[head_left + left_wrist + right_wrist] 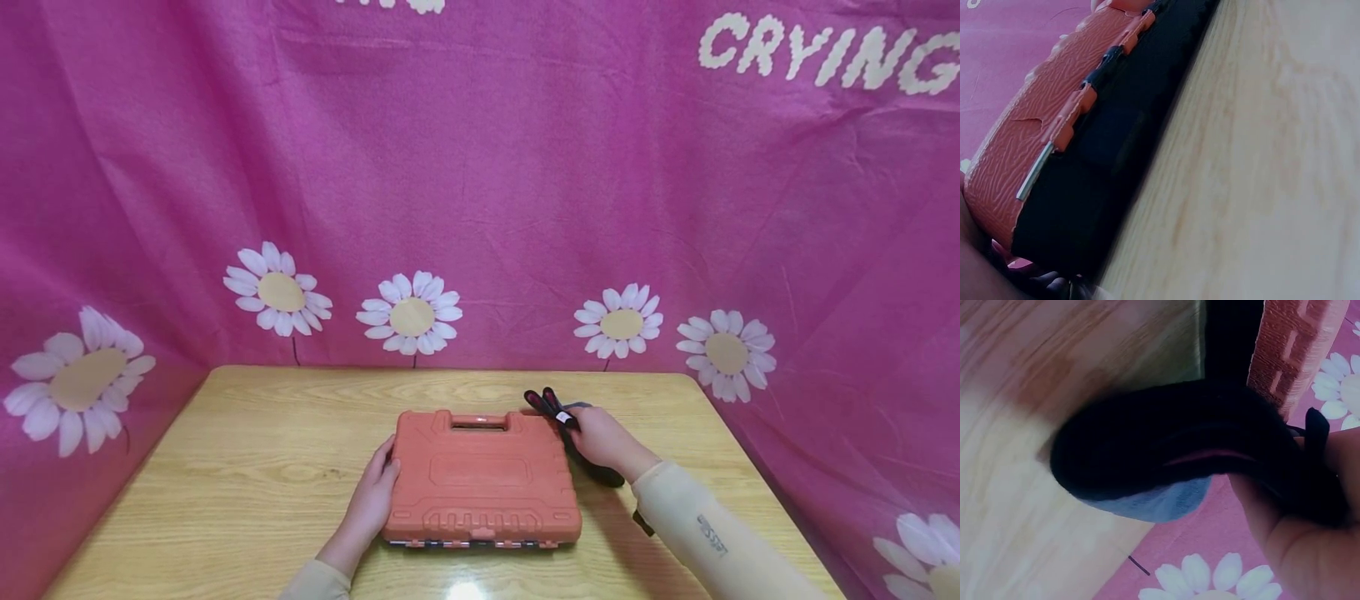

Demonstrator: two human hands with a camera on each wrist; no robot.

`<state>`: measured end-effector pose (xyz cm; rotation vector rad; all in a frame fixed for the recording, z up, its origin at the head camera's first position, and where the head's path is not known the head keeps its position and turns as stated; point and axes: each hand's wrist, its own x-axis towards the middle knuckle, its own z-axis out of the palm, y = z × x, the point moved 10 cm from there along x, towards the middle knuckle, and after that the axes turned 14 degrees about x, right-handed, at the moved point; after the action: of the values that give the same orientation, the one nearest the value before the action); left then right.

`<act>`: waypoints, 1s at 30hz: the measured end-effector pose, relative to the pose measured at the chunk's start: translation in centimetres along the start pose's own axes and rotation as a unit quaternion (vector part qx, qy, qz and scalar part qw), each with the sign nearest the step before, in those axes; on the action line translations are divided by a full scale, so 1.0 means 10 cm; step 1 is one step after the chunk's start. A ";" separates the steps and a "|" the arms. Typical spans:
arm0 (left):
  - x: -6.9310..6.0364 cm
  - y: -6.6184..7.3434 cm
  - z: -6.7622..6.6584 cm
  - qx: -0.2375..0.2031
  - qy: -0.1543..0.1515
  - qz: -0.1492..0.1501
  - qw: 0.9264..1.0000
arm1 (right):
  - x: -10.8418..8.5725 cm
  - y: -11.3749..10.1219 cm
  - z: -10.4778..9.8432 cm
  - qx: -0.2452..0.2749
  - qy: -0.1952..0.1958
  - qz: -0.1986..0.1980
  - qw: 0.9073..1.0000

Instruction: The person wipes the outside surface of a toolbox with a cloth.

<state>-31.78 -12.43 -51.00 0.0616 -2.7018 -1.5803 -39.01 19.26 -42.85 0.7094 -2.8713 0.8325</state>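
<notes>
An orange-red plastic case [482, 471] with a dark lower half lies on the table, its handle toward the back. At its left side my left hand [369, 497] grips the edge; in the left wrist view the fingers [982, 269] reach round the case's corner [997, 212]. Beside the case's right back corner, my right hand [603, 437] holds a black, soft-looking item [598, 472] with dark red and grey-blue parts. The right wrist view shows this black item [1166, 437] pinched by the fingers [1260, 515], close to the case [1282, 356].
The wooden table [262, 467] extends around both hands. A pink cloth [480, 208] printed with white daisies hangs behind the table and at both sides. A small dark object [643, 523] shows beside the right sleeve.
</notes>
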 end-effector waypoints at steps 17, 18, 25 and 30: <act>0.01 0.01 0.01 0.003 -0.001 0.000 1.000 | -0.07 0.23 0.05 0.044 0.003 0.076 0.996; 0.00 0.00 0.01 0.003 -0.002 -0.004 1.000 | -0.08 0.22 0.05 0.044 0.002 0.077 0.996; -0.01 0.02 0.01 0.001 -0.004 -0.006 1.000 | -0.19 0.17 0.04 0.037 0.031 0.048 0.998; -0.01 0.01 0.00 -0.004 -0.003 -0.006 1.000 | -0.29 0.13 0.06 0.044 0.040 0.046 0.997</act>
<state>-31.73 -12.34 -50.91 0.0742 -2.7042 -1.5961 -36.98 21.08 -44.55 0.5423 -2.8291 0.9809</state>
